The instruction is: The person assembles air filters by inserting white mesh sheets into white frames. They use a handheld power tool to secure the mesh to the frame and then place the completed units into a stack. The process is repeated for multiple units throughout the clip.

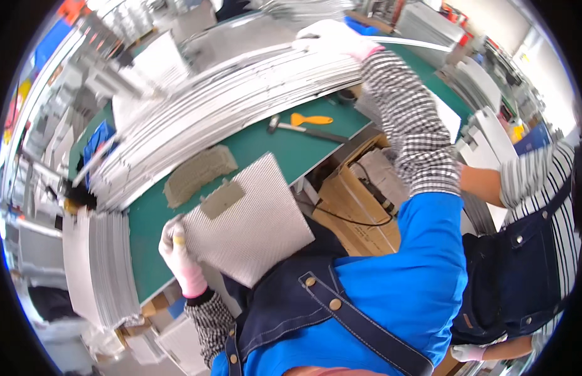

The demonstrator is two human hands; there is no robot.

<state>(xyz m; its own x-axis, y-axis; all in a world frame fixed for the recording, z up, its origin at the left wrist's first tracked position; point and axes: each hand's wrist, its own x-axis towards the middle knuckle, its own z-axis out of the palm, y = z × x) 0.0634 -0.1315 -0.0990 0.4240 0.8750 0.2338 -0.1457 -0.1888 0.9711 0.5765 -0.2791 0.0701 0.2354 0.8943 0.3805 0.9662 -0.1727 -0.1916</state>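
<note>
My left hand (pixel 177 254), in a white glove with a pink cuff, pinches the left edge of a silver textured sheet (pixel 259 216). This sheet is tilted in front of my apron and has a dull grey patch near its upper left edge. Stretched far forward, my gloved right hand (pixel 338 41) rests at the far end of a long stack of thin pale sheets (pixel 241 94). Its fingers curl over the edge of a top sheet; the fingertips are partly hidden. A rough grey-green pad (pixel 200 175) lies just beyond the textured sheet.
On the green table (pixel 253 141) lie a hammer (pixel 306 130) and a yellow scraper (pixel 311 119). Another sheet stack (pixel 106 269) stands left. A cardboard box (pixel 354 213) with a black cable sits below the table's edge. A co-worker in a dark apron (pixel 510 276) stands close on the right.
</note>
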